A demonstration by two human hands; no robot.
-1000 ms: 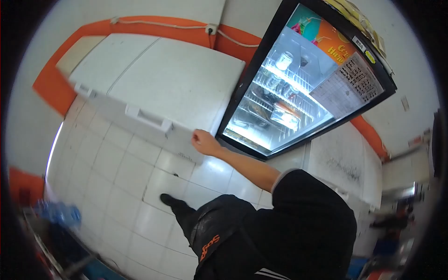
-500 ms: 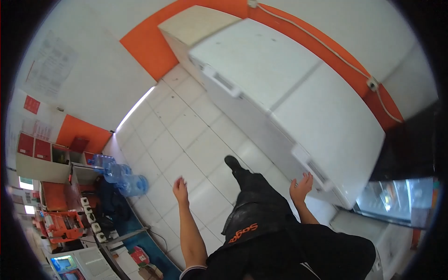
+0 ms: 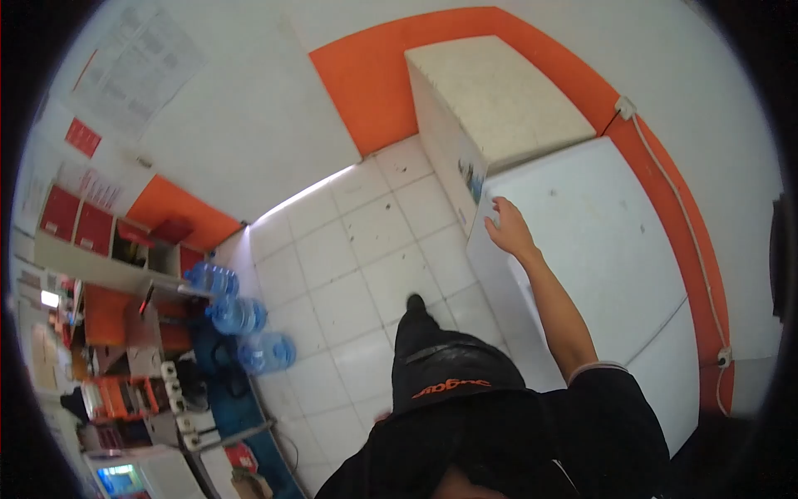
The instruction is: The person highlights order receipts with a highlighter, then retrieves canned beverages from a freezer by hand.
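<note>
My right hand [image 3: 510, 230] reaches out over the near edge of a white chest freezer [image 3: 590, 216], at the end of its lid. Its fingers are bent and apart, with a gap between thumb and index finger. The hand covers the part of the lid edge where a handle sits. Only a sliver of my left hand [image 3: 382, 415] shows low beside my black apron [image 3: 457, 374]; its fingers are hidden.
A cream cabinet [image 3: 507, 100] stands beyond the freezer against the orange-and-white wall. Large blue water bottles [image 3: 266, 353] line the left, by shelves with red boxes [image 3: 93, 229]. White floor tiles [image 3: 341, 291] lie ahead. A power cable [image 3: 677, 191] runs along the wall.
I have moved forward along the freezer toward the cream cabinet. My right hand has stretched forward to the lid's far-end edge. My left hand has dropped back, mostly out of sight.
</note>
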